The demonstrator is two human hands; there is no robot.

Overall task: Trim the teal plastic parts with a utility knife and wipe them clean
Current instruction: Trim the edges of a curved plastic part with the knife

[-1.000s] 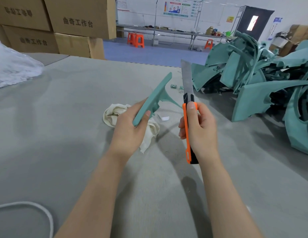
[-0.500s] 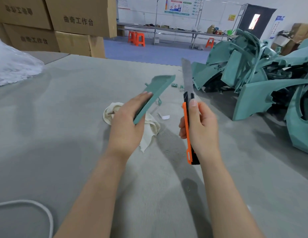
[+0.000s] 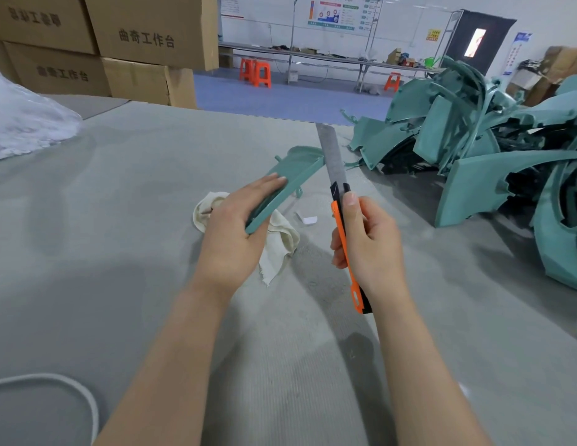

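Grey felt-covered worktable (image 3: 87, 284) carries a cream rag (image 3: 280, 243). Just above the rag, the left hand (image 3: 232, 230) clamps a teal plastic part (image 3: 287, 181), likely presenting its edge. Right of the rag, the right hand (image 3: 367, 243) wraps the orange utility knife (image 3: 340, 217), blade raised.

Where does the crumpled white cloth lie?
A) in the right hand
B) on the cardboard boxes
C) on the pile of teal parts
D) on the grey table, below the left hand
D: the crumpled white cloth lies on the grey table, partly hidden by the left hand, which holds the flat teal plastic part.
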